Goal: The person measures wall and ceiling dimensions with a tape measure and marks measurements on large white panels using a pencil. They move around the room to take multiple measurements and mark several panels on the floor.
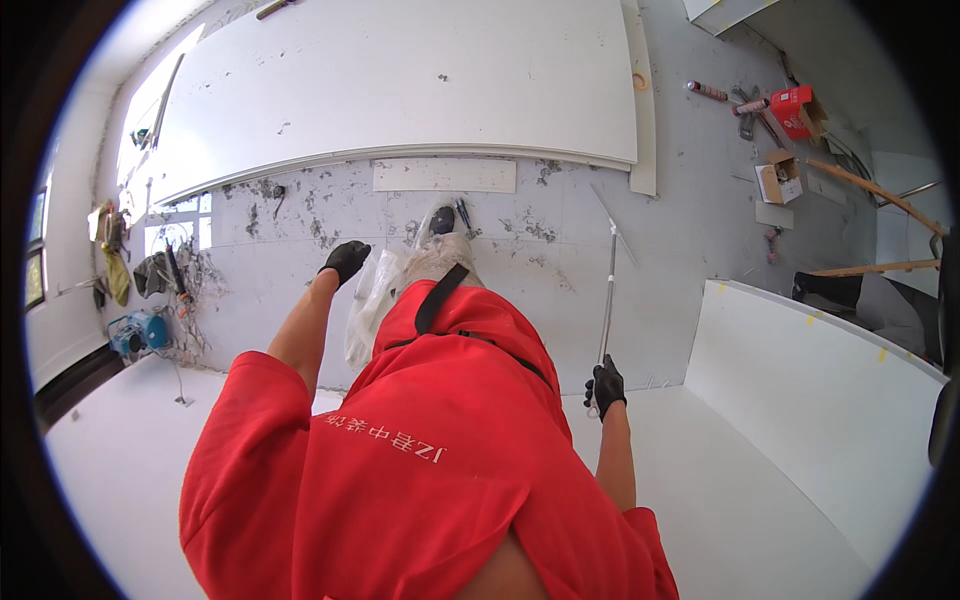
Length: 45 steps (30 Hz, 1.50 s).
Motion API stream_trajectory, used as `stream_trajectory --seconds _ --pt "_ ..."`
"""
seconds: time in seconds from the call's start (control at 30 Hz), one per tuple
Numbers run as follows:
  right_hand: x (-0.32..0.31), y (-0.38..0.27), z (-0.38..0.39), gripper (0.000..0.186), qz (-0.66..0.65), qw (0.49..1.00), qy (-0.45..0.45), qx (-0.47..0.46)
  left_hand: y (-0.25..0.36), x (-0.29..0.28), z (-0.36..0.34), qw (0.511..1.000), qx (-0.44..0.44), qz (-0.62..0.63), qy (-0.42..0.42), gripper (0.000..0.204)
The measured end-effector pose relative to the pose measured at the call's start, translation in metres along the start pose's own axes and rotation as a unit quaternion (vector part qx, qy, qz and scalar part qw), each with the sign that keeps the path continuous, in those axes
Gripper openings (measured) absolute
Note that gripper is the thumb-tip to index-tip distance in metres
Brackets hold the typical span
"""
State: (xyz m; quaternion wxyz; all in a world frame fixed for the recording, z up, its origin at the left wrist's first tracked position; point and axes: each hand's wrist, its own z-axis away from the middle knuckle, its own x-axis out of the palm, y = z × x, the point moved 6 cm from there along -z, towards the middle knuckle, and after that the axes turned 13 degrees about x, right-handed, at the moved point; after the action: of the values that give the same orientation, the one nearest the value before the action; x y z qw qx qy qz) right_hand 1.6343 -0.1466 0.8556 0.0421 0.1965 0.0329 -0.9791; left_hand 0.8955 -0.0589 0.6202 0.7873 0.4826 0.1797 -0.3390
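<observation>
My right hand [606, 388], in a black glove, is wrapped round the lower end of a long thin metal pole [609, 300]. The pole runs away from me over the floor and carries a slim slanting crossbar [624, 241] at its far end, like a squeegee. Out to the left, my left hand [347, 260], also black-gloved, has its fingers curled with nothing visible in them. Beside it hangs white translucent plastic [370, 315] along my leg; I cannot make out any contact. A dark shoe [442, 220] shows past my red top, and a small dark tool [463, 213] lies by it.
A stack of large white panels [400, 80] lies ahead, with a short white strip [445, 175] before it. A white panel [800, 370] stands at right. Farther right are a red box [792, 112], an open carton [778, 183] and cartridges [708, 91]. A blue machine [140, 330] sits left.
</observation>
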Motion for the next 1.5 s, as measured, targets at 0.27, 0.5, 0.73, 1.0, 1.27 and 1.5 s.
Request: stream_trajectory --seconds 0.27,0.5,0.73,1.0,1.27,1.5 --pt "-0.093 0.079 -0.046 0.076 0.063 0.998 0.0 -0.015 0.099 0.083 0.073 0.988 -0.008 0.134 0.076 0.047" --pt "-0.137 0.137 -0.071 0.075 0.057 0.998 -0.01 -0.038 0.114 0.238 0.192 0.99 -0.013 0.046 -0.136 0.032" --pt "-0.157 0.163 -0.084 0.073 0.052 0.997 -0.012 -0.051 0.076 0.253 0.253 0.994 -0.076 0.008 -0.083 0.047" --pt "-0.16 0.151 -0.074 0.074 0.078 0.996 -0.012 -0.039 0.118 0.225 0.267 0.996 -0.031 0.07 -0.036 0.046" --pt "-0.102 0.229 0.02 0.079 0.181 0.982 -0.05 -0.009 0.085 0.217 0.237 0.994 0.092 -0.05 -0.043 0.041" --pt "-0.118 0.263 0.092 0.062 0.074 0.994 -0.082 -0.01 0.064 0.197 0.22 0.99 0.041 0.12 -0.06 0.037"
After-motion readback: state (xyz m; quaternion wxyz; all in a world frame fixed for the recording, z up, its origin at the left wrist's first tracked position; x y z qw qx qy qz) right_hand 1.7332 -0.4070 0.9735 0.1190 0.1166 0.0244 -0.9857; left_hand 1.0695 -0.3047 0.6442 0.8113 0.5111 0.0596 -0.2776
